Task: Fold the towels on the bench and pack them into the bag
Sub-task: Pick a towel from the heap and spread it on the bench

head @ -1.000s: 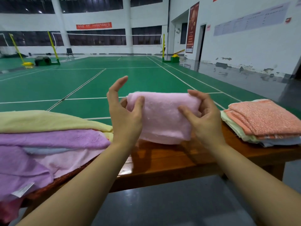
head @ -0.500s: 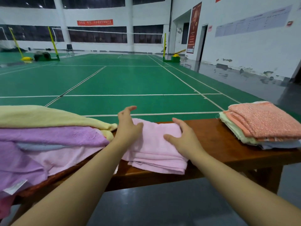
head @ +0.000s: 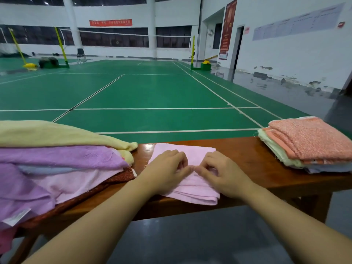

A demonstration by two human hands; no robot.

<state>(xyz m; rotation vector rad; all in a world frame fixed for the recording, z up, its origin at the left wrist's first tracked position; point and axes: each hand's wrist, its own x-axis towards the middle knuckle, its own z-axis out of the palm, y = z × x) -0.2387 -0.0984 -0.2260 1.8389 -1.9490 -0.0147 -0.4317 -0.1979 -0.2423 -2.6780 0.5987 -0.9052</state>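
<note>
The wooden table runs across the view. To the left of the fingers on it lies a loose heap of unfolded towels in yellow, purple and pink, spilling over its near edge. Well to the right of the fingers sits a neat stack of folded towels, so part of the folding looks done, with a good deal left. No bag shows, so packing seems not yet begun. Bare wood lies open between the fingers and the stack, giving room to slide a towel right. Under the fingers lies the folded pink towel, its near folds at the table's front edge. The left hand and right hand rest on it, fingertips curled and pinching the cloth where they meet.
</note>
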